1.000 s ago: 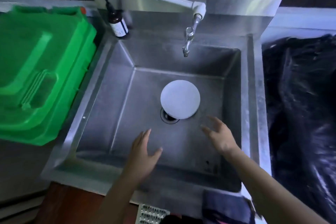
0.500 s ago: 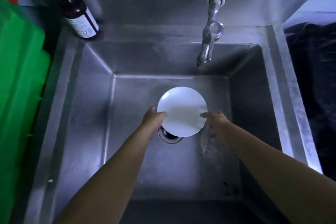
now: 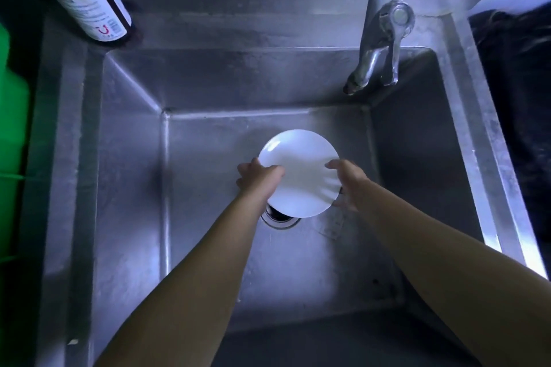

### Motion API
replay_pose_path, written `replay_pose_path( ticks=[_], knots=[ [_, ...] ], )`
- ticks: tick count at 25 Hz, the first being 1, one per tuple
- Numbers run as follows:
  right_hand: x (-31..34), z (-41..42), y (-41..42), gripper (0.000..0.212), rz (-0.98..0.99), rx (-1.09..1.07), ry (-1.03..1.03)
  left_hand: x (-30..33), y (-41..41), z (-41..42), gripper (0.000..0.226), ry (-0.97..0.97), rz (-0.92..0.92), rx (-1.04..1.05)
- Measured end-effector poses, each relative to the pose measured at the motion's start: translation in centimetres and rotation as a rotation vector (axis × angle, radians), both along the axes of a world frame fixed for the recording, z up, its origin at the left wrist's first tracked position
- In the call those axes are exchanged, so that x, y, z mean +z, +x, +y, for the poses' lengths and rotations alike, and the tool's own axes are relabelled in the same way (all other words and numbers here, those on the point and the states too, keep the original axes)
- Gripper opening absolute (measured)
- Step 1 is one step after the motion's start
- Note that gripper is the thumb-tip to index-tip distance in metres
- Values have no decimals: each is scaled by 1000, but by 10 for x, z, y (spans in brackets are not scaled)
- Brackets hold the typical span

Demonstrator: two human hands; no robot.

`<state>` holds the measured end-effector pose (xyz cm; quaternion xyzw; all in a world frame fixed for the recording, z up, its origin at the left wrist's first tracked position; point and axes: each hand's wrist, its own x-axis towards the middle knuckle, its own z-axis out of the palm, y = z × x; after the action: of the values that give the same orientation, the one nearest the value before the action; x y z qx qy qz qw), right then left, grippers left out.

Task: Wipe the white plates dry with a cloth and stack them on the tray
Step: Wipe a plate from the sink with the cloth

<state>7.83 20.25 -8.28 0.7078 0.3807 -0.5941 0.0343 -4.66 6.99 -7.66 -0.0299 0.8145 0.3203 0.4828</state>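
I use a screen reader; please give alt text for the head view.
Two bare hands, left hand and right hand, grip a round white plate by opposite edges above the drain of a stainless steel sink.

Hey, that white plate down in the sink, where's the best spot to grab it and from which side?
Take the white plate by its thin rim at opposite edges, coming in from left and right, as the left hand and right hand do. It lies nearly flat over the drain, so only the rim offers a hold.
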Motion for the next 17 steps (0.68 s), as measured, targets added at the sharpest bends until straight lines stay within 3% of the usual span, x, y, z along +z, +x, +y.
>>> replay_pose_path(
  ticks=[5, 9, 15, 17],
  knots=[
    [11, -11, 15, 39, 53, -136, -12, 22, 12, 0, 43, 62, 49, -20],
    [40, -24, 36, 20, 170, -238, -52, 63, 23, -3, 60, 199, 44, -36],
    [82, -64, 74, 39, 536, -581, -76, 150, 63, -39, 74, 539, 207, -188],
    [103, -82, 87, 40, 608, -623, -1, 170, 79, -58, 67, 671, 218, -162]
  ],
)
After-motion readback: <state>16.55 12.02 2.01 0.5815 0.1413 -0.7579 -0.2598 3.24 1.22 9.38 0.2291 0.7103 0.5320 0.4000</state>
